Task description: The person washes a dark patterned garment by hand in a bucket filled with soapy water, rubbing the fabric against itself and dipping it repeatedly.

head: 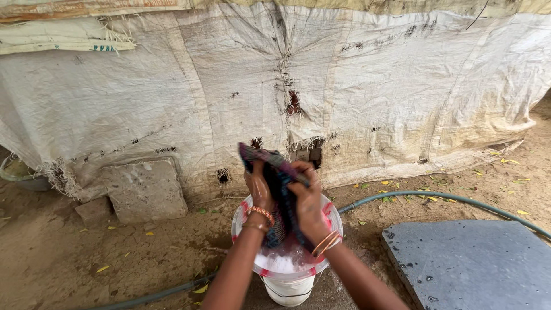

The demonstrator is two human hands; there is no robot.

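Against the backdrop: a stained white tarp wall [172, 86] is hanging.
Ground: a concrete block [143, 189] is leaning by the dirt.
Left hand [258, 186]: clenching the dark wet cloth [281, 189].
Right hand [307, 206]: gripping that cloth above the white bucket [287, 287].
Far right: a grey stone slab [470, 264] is lying beside a hose [436, 198].

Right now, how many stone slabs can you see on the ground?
2: a pale rough slab leaning at the tarp wall on the left, and a dark wet slab lying flat at lower right. Others may be hidden.
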